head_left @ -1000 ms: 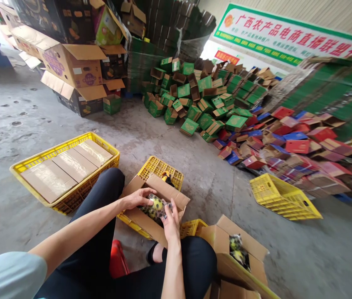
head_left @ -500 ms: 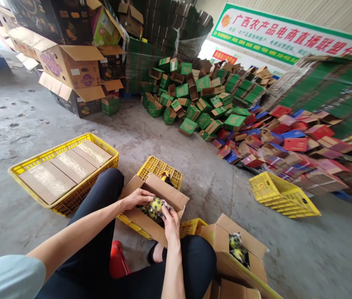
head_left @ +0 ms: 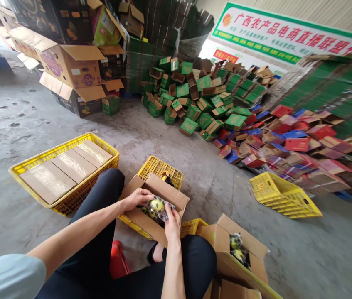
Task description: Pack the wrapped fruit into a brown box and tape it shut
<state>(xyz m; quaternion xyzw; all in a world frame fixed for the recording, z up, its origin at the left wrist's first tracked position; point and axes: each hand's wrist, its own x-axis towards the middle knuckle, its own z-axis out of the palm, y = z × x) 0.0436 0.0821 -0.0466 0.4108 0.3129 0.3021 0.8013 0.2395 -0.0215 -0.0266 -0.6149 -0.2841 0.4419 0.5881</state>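
Both my hands are inside an open cardboard box that rests on my lap over a yellow crate. My left hand curls over the left side of a clear-wrapped bundle of yellow-green fruit. My right hand grips the same bundle from the near right. The bundle lies low in the box, partly hidden by my fingers. A second open cardboard box at my right knee holds more wrapped fruit.
A yellow crate filled with taped cardboard boxes stands to my left. Another yellow crate lies tilted on the concrete floor at right. Heaps of green boxes and red and blue boxes fill the back. Large cartons are stacked at upper left.
My hands have shifted slightly on the wrapped fruit, pressing it a little lower into the box. Nothing else has moved.
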